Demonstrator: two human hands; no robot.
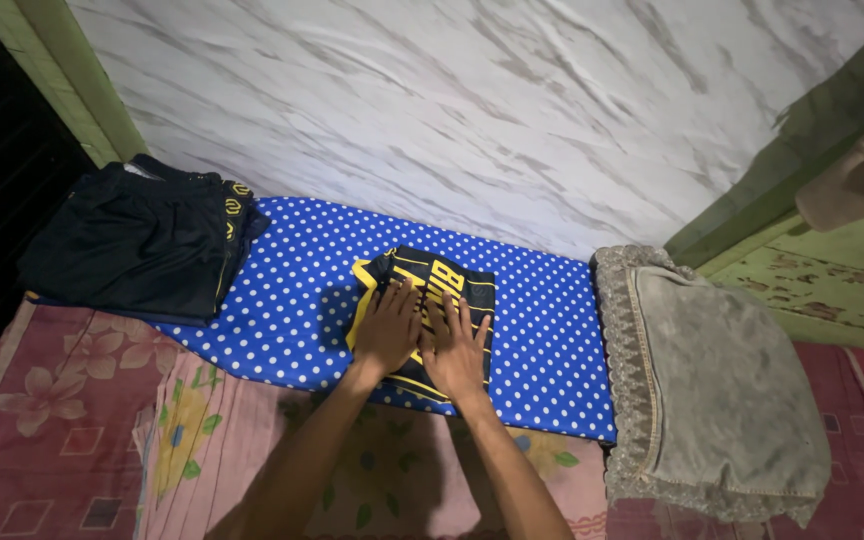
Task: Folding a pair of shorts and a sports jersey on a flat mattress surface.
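Observation:
A folded black garment with yellow lettering and stripes (442, 275) lies on a blue cloth with white dots (297, 295) spread over the bed. My left hand (389, 326) rests flat on the garment's left half, fingers spread. My right hand (459, 348) lies flat beside it on the right half, fingers apart. Both palms press down on the fabric; neither hand grips anything.
A pile of black shorts with yellow trim (137, 240) sits at the far left of the blue cloth. A grey pillow with a lace edge (722, 380) lies at the right. Floral bed sheets (62, 420) cover the near side. A marble-patterned wall (472, 100) stands behind.

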